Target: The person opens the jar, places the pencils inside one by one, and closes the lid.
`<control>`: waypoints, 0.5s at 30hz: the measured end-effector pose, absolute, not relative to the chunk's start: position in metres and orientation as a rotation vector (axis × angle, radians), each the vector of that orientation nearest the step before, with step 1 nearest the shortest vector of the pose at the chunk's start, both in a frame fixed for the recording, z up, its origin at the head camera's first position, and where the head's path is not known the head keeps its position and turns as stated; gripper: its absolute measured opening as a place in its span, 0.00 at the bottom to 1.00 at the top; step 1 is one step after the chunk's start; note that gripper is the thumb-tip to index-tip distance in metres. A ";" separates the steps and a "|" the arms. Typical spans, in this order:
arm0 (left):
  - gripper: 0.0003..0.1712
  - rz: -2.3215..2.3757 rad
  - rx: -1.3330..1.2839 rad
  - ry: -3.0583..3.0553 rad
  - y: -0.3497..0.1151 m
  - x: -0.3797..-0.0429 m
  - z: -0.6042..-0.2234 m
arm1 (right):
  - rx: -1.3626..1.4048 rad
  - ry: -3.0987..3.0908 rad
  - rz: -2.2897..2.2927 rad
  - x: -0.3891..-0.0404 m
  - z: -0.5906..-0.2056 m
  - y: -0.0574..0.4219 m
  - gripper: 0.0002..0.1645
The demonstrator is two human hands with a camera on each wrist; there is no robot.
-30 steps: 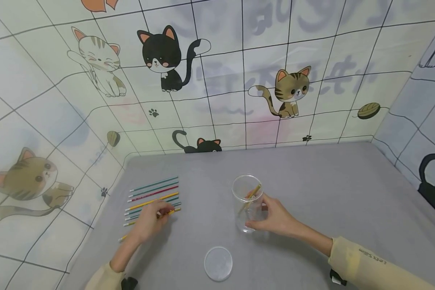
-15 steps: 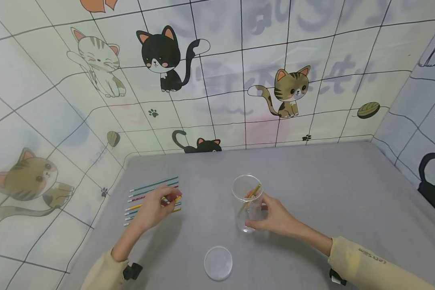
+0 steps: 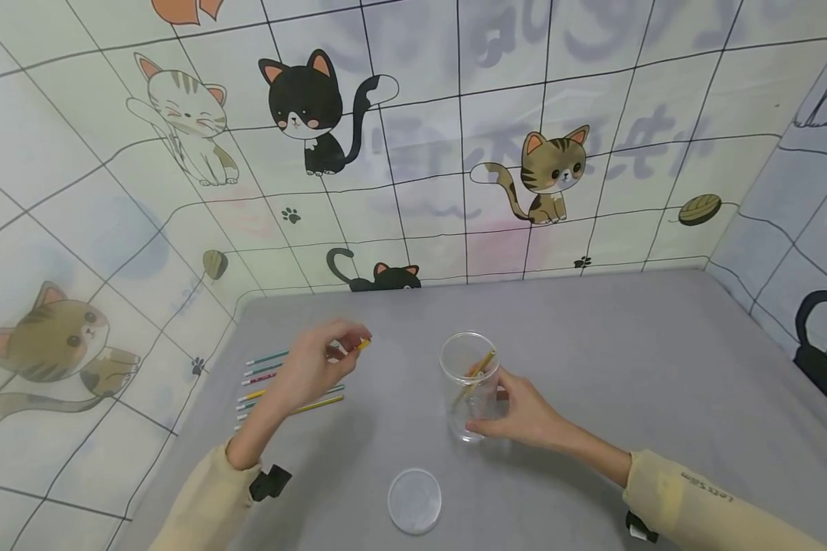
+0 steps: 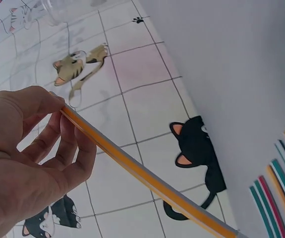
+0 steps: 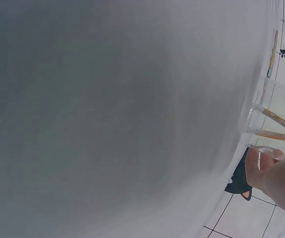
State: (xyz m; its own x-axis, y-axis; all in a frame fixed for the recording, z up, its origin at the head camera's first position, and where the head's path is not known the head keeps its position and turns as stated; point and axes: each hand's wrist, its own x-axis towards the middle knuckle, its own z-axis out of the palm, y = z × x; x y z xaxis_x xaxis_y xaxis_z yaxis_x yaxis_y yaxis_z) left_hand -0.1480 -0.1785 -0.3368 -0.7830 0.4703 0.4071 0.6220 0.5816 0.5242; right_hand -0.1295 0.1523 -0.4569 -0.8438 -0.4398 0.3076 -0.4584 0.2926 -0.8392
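My left hand (image 3: 315, 366) pinches a yellow-orange pencil (image 4: 147, 171) near one end, raised above the row of pencils. In the left wrist view it slants down from thumb and fingertips. Below that hand lie several pencils (image 3: 267, 358) side by side, in teal, red and yellow; the hand covers part of them. My right hand (image 3: 527, 411) grips a clear cup (image 3: 457, 417) standing upright on the table. A few yellow pencils (image 3: 482, 365) lean inside it. In the right wrist view, the right hand (image 5: 273, 176) shows at the edge beside pencils (image 5: 278, 136) seen through the cup.
A round clear lid (image 3: 415, 501) lies flat near the front of the grey table (image 3: 613, 344), left of the cup. A white cloth wall (image 3: 427, 138) with printed cats and grid lines rises behind the table and along both sides.
My left hand has picked up the yellow-orange pencil nearest the front and moved up, away from me and slightly right with it. The right hand and cup have stayed put.
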 end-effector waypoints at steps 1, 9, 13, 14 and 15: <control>0.18 -0.996 -0.922 -2.583 -0.176 -0.148 -0.334 | 0.870 -2.513 1.644 -0.130 -0.457 0.152 0.38; 0.17 -1.008 -1.032 -2.537 -0.153 -0.153 -0.313 | 0.862 -2.528 1.654 -0.130 -0.457 0.152 0.39; 0.17 -1.045 -1.077 -2.510 -0.144 -0.155 -0.304 | 0.865 -2.532 1.649 -0.129 -0.457 0.153 0.38; 0.17 -1.053 -1.088 -2.501 -0.142 -0.155 -0.302 | 0.868 -2.531 1.649 -0.129 -0.457 0.153 0.38; 0.17 -1.058 -1.096 -2.493 -0.140 -0.156 -0.300 | 0.871 -2.530 1.652 -0.129 -0.457 0.153 0.38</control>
